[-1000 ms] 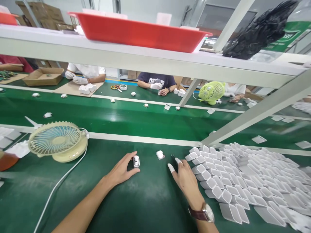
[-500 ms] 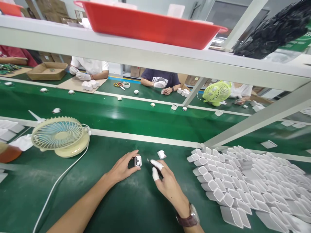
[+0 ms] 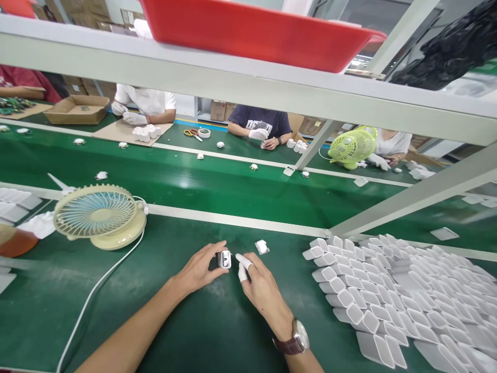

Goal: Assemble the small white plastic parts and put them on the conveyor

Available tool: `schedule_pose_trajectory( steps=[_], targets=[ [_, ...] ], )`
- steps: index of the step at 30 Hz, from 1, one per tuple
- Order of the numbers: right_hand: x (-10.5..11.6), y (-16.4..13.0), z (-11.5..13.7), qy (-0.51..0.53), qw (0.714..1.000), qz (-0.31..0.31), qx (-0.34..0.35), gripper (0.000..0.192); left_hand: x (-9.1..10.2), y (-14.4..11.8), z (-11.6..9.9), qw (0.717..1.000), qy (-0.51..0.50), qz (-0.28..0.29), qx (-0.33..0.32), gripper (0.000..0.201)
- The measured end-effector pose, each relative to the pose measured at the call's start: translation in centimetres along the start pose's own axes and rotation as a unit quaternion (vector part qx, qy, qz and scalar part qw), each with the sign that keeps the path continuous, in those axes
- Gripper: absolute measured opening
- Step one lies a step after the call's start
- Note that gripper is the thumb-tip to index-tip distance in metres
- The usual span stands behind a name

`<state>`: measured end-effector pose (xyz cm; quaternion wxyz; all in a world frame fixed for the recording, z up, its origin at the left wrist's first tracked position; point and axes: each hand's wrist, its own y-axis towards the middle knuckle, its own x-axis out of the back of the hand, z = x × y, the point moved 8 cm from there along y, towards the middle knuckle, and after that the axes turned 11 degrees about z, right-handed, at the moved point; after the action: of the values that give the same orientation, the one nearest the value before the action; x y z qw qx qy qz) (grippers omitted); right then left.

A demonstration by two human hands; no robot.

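My left hand [image 3: 202, 267] pinches a small white rectangular housing [image 3: 224, 259] between thumb and fingers, its open end turned toward me with white and dark parts showing inside. Opposite it, my right hand [image 3: 258, 282] wears white finger covers and a wristwatch. Its fingers are closed on slim black tweezers [image 3: 233, 254], mostly hidden by the fingers, with the tip near the housing's opening. Whether the tip touches the housing I cannot tell. Just beyond my right hand, a small white part [image 3: 261, 246] lies on the green table.
Many white open housings [image 3: 373, 290] stand packed at the right. A fan [image 3: 101, 212] with a white cable is at the left. Beyond a pale rail, small white parts ride a green belt [image 3: 186, 184]. A red tray [image 3: 256, 36] sits on the shelf overhead; co-workers sit opposite.
My right hand has brought the tweezers left to the housing, closing the gap. The left hand keeps its hold. Parts on the belt have shifted right, and the view has moved slightly.
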<state>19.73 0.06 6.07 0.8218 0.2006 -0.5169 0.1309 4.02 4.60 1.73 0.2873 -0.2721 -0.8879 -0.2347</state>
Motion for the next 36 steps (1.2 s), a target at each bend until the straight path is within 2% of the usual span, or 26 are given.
schedule_pose_trajectory(
  steps=[18,24,36],
  targets=[
    [0.1,0.2,0.2,0.017,0.999,0.039,0.027,0.045,-0.2,-0.1,-0.2,1.0,0.012,0.011,-0.019,0.075],
    [0.5,-0.1,-0.1,0.001,1.0,0.018,0.022,0.042,-0.1,-0.1,-0.4,1.0,0.018,0.002,-0.02,0.074],
    [1.0,0.4,0.6,0.024,0.998,0.033,0.047,0.044,-0.3,0.0,-0.2,0.999,0.011,0.028,-0.022,0.076]
  ],
)
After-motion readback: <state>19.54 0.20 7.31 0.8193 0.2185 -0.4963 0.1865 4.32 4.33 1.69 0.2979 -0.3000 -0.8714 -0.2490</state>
